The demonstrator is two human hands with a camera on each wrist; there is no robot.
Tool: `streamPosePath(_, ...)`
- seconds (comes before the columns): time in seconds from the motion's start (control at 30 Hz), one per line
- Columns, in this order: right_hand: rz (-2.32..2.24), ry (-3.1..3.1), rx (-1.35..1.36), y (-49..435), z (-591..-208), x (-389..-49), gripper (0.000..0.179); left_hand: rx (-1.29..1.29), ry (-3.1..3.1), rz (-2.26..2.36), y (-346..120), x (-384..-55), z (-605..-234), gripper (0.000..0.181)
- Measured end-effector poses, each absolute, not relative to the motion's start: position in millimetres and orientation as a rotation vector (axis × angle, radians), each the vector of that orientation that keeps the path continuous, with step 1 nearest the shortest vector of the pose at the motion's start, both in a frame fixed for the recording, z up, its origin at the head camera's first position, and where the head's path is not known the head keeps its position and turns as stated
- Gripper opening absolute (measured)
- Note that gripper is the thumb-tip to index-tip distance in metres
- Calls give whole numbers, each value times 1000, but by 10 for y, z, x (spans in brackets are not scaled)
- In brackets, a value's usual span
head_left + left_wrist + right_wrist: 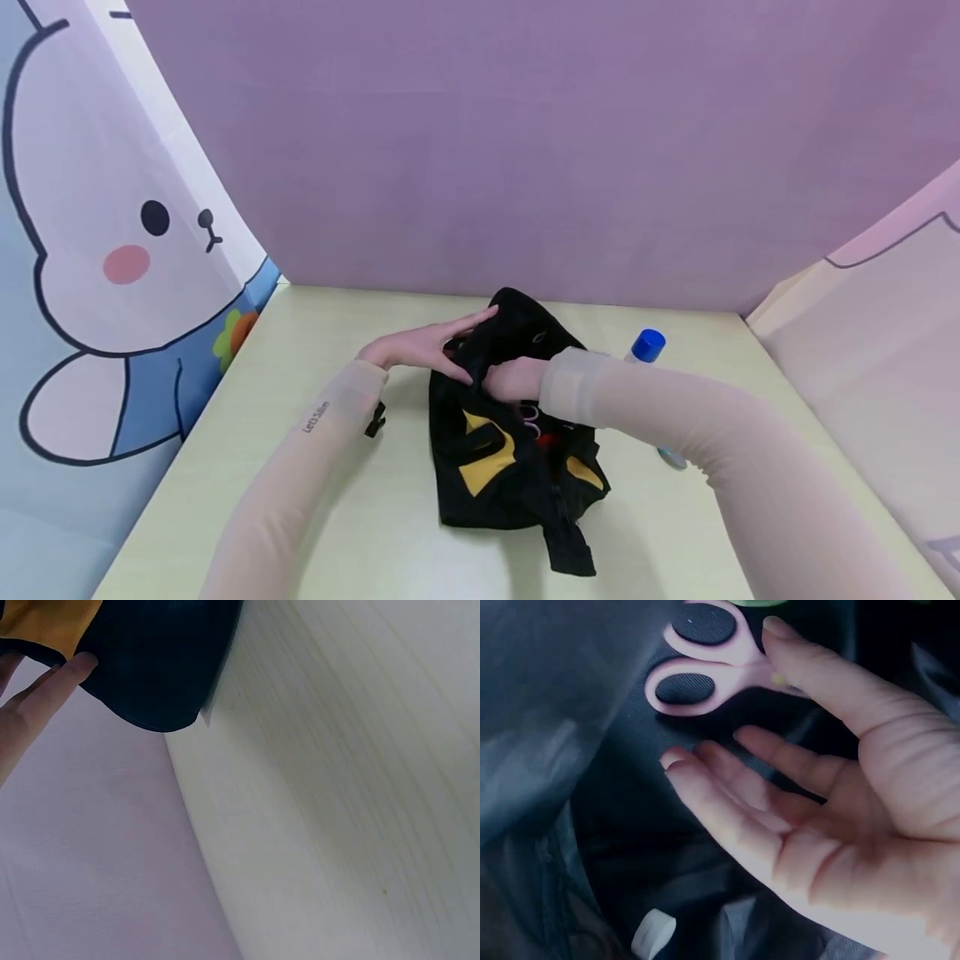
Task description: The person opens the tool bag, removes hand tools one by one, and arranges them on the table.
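A black bag with yellow panels (480, 512) lies on the table, its mouth parted. My left hand (420, 346) is at the bag's left edge, thumb and fingers spread apart. In the left wrist view its straight fingers (46, 694) touch the outside of the bag (161, 664). Inside the bag is my right hand (817, 817), partly hidden in the head view. Its fingers curve loosely around an empty palm, and the thumb overlaps the pink-handled scissors (739, 673). Those scissors (531, 413) show their finger loops in the head view too.
Right of the bag, a blue-capped bottle (647, 346) is partly covered by my right sleeve. A black buckle (375, 420) shows beside my left sleeve. The bag's strap end (570, 546) points toward me. Inside the bag are a red item (550, 440) and a small white piece (654, 934).
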State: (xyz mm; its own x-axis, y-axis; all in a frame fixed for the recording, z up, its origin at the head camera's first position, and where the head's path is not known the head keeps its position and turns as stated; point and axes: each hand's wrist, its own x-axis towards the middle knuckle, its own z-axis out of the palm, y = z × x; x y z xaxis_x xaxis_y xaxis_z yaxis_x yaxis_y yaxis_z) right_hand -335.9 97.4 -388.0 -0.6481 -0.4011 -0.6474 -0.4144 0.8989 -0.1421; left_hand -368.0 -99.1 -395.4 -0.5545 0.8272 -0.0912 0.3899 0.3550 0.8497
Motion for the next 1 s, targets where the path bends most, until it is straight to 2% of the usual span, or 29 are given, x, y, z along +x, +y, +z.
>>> streamPosePath(0.1, -331, 2311, -470, 1151, -4197, -3508, 38, 1058, 2106, 1108, -972, -3661, -3949, 106)
streamPosePath(0.23, -425, 2280, -446, 1253, -4409, -3566, 40, 1071, 2110, 1109, -951, -3653, -3948, 107)
streamPosePath(0.5, -199, 2329, -562, 1175, -4351, -3454, 38, 1088, 2095, 1116, -937, -3633, -3928, 107)
streamPosePath(0.77, -228, 2343, -597, 1183, -4259, -3365, 31, 1091, 2091, 1112, -949, -3630, -3957, 106)
streamPosePath(1.0, -338, 2338, -626, 1300, -4519, -3534, 30, 1085, 2091, 1112, -959, -3623, -3959, 106)
